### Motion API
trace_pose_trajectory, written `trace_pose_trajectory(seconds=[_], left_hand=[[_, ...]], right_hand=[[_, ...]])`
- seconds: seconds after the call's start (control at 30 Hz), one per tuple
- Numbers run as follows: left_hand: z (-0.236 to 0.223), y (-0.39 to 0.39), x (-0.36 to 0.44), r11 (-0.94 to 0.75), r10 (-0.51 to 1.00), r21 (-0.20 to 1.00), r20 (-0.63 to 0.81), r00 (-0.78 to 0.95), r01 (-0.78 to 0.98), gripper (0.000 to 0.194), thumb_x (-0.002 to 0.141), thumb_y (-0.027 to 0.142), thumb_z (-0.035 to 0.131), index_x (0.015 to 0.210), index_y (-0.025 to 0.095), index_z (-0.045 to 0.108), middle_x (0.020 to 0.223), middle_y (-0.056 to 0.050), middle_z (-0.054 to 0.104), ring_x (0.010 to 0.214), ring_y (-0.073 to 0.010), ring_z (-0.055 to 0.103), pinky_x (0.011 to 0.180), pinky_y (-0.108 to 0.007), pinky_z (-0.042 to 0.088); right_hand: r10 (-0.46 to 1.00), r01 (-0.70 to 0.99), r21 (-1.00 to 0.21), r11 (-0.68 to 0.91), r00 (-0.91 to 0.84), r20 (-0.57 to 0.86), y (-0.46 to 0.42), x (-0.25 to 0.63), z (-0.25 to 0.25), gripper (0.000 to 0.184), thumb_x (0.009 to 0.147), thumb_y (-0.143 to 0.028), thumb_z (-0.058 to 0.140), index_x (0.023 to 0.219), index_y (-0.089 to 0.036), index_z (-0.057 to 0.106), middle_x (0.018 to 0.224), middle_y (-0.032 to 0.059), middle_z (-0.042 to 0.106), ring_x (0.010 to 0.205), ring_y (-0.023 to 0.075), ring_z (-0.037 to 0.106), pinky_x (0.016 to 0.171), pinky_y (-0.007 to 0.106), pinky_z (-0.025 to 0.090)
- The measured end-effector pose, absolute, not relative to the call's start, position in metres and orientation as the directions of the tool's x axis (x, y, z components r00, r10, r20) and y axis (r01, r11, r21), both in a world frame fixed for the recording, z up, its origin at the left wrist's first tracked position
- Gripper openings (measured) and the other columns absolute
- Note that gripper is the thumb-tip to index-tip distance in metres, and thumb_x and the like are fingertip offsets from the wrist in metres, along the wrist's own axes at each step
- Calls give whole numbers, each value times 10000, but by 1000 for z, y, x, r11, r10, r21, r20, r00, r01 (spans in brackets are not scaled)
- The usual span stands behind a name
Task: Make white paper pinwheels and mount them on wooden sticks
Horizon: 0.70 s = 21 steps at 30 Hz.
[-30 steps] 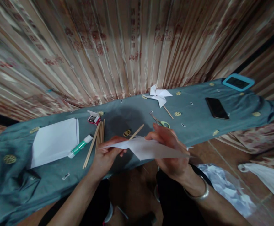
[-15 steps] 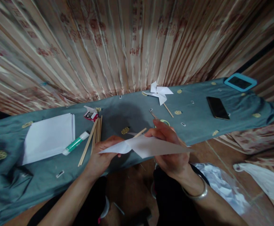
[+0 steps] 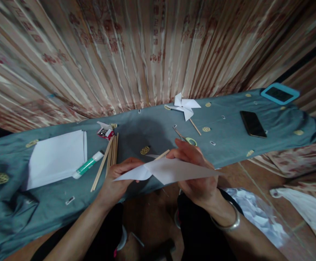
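Observation:
A white paper pinwheel (image 3: 171, 169), seen nearly edge-on, is held up between my two hands above the front edge of the cloth-covered table. My left hand (image 3: 122, 174) pinches its left blade. Around its right side, my right hand (image 3: 196, 170) is closed, with part of the fingers behind the paper. A wooden stick (image 3: 162, 154) pokes out behind the paper near my right fingertips; its lower part is hidden. Farther back lies another white pinwheel (image 3: 185, 106) on a stick. Scissors (image 3: 190, 141) with a pale green handle rest just beyond my right hand.
On the left are a stack of white paper (image 3: 57, 156), a green glue stick (image 3: 88, 165), several wooden sticks (image 3: 111, 152) and a small red box of pins (image 3: 105, 132). A black phone (image 3: 252, 124) and a blue-framed device (image 3: 279, 93) lie right. A plastic bag (image 3: 258, 214) sits on the floor.
My hands and the pinwheel stay almost in place. The view has shifted slightly, and more of the scissors' handle shows beyond my right hand.

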State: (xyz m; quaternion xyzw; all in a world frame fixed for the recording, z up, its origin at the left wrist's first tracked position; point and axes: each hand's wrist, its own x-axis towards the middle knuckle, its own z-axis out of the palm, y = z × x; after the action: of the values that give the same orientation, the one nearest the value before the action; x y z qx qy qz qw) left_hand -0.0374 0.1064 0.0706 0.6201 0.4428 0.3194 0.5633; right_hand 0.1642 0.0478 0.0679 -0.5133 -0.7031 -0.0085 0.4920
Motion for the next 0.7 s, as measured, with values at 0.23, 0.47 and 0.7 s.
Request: trace_pose_trajectory(seconds=[0.23,0.47,0.7], left_hand=[[67,107,-39,18,901,982,-98,423,188,136,700,303,679,628,200,728,706,-53,645,662,-175,580,608,-259,443],[62,108,-41,10,893,995,-56,447,104,141,692,312,734,634,184,736,723,-55,658,652,-165,583,561,-233,429],[47,107,-43,11,921,998,-34,388,64,132,722,258,707,619,176,696,587,-3,611,513,-109,495,484,-206,380]], right_hand=[[728,726,-493,479,-14,686,47,165,70,610,893,-118,553,1437,-286,335,954,24,735,921,223,691,831,395,564],[722,715,-510,477,13,692,48,165,65,575,883,-140,570,1409,-265,373,944,21,743,905,220,699,849,400,565],[814,641,-696,323,188,550,47,162,73,391,834,-188,641,1213,-252,569,1013,34,753,886,202,728,777,330,597]])
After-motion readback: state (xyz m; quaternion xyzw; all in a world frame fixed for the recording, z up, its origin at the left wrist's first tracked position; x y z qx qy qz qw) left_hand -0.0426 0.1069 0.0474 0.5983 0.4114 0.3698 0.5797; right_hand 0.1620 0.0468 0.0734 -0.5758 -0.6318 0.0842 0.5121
